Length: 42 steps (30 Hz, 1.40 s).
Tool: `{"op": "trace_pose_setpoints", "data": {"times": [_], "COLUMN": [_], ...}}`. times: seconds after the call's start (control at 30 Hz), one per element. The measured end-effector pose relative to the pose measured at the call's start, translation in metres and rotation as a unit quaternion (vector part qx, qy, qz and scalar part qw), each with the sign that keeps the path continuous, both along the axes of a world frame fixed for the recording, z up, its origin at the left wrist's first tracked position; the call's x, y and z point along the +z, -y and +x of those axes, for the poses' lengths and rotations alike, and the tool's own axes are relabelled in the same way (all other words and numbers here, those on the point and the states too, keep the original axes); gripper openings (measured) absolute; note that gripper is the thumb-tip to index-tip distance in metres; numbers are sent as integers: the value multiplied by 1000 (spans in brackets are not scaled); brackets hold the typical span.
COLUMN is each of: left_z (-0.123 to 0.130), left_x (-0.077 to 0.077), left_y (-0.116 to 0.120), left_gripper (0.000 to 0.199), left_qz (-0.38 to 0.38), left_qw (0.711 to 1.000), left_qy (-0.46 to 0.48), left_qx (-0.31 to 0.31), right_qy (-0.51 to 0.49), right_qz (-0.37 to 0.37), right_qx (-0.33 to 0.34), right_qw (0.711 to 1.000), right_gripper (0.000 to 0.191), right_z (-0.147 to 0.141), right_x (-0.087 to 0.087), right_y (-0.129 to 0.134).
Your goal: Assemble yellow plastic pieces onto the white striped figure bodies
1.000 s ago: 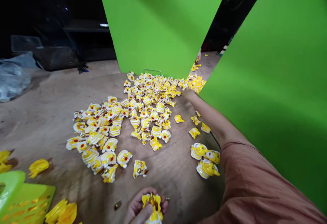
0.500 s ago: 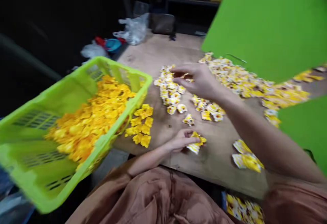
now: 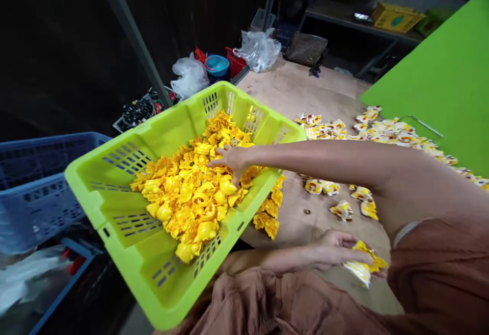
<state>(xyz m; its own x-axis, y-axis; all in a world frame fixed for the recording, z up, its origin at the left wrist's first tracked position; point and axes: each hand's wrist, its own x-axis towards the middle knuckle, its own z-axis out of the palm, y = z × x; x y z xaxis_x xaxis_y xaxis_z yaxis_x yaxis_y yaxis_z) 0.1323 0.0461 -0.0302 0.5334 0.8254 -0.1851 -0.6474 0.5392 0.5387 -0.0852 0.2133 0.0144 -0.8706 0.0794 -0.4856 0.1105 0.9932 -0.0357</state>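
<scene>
My right hand (image 3: 232, 161) reaches into the lime-green basket (image 3: 133, 286), its fingers spread over a heap of shiny yellow plastic pieces (image 3: 179, 192). Nothing shows gripped in it. Low at the right, my left hand (image 3: 336, 249) is closed around a yellow-and-white striped plastic piece (image 3: 361, 268) above the table; its far side is hidden. Several yellow pieces (image 3: 269, 212) lie in a patch beside the basket. White-and-yellow pieces (image 3: 340, 210) are scattered on the table past my left hand, partly hidden by my right forearm.
A green board (image 3: 439, 80) covers the table's right side, with a thin metal rod (image 3: 422, 123) by its edge. Clear plastic bags (image 3: 260, 49) and a blue bowl (image 3: 217, 65) stand beyond the basket. A blue crate (image 3: 46, 197) is at the left.
My right hand has moved left from the white-and-yellow pieces into the basket, its fingers now spread. My left hand still holds the striped piece. The view has turned left.
</scene>
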Motion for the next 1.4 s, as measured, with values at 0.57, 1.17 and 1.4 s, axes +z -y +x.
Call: {"op": "trace_pose_setpoints", "data": {"times": [0.57, 1.17, 1.4], "left_z": [23, -6, -19], "left_x": [-37, -43, -62], "left_y": [-1, -20, -14], "left_gripper": [64, 47, 45], "left_qz": [-65, -156, -228], "left_qw": [995, 983, 962], "left_qy": [-19, -101, -151], "left_qx": [-72, -11, 24], "right_qy": [-358, -703, -660], "right_qz": [-282, 36, 117], "right_qx": [-249, -710, -738], "right_qw": [854, 36, -82], "right_gripper": [67, 54, 43], "right_z": [72, 635, 713], "right_x": [75, 68, 40], "right_y": [-41, -75, -130]}}
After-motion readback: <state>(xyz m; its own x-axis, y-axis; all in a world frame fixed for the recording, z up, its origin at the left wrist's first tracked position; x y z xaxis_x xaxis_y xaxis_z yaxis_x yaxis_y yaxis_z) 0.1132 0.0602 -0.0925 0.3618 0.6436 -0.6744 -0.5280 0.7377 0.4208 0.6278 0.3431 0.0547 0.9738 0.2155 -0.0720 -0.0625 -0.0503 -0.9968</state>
